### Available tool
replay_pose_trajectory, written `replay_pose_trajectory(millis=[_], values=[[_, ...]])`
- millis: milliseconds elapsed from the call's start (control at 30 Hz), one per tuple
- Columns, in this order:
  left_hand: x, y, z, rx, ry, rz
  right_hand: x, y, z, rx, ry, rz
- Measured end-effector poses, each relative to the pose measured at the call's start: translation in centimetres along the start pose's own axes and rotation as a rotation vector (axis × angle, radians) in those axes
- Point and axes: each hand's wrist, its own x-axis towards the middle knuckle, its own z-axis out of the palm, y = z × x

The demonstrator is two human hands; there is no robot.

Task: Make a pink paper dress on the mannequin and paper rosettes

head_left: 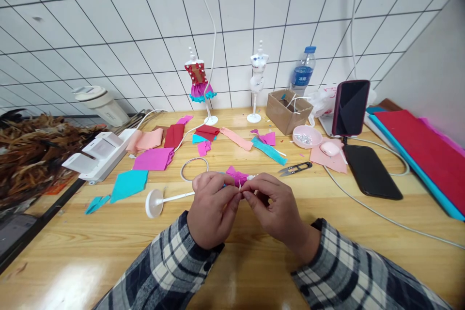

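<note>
My left hand (212, 206) and my right hand (271, 203) meet over the wooden table (109, 247), both closed on a small white mannequin stand (160, 200) lying on its side. Its round base points left. A magenta fabric piece (237, 176) is bunched around the mannequin's body between my fingertips. A blue edge of cloth shows just under the magenta. Most of the mannequin's body is hidden by my fingers.
Two upright mannequins, one dressed (197, 82) and one white (257, 77), stand at the back. Coloured fabric scraps (154, 159), thread snips (295, 169), a bead dish (307, 136), a cardboard box (287, 110), a water bottle (303, 70), phones (350, 107), felt sheets (425, 155) and feathers (32, 150) surround me.
</note>
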Motion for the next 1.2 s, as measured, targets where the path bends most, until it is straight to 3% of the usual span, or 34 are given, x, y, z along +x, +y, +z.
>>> replay_pose_trajectory(millis=[500,900,1033,1200], values=[[0.57,-0.23,0.38,-0.002,0.049,0.015,-0.13,0.75,-0.01,-0.102,0.014,-0.110],[0.35,0.12,0.36,-0.030,0.015,0.017,0.49,0.35,0.27,0.008,-0.011,0.110],[0.27,0.03,0.13,-0.108,-0.060,-0.001,0.52,0.36,0.17,0.026,0.019,0.084],[0.45,0.05,0.06,-0.141,-0.040,-0.008,0.06,0.38,0.10,-0.015,0.009,-0.021]])
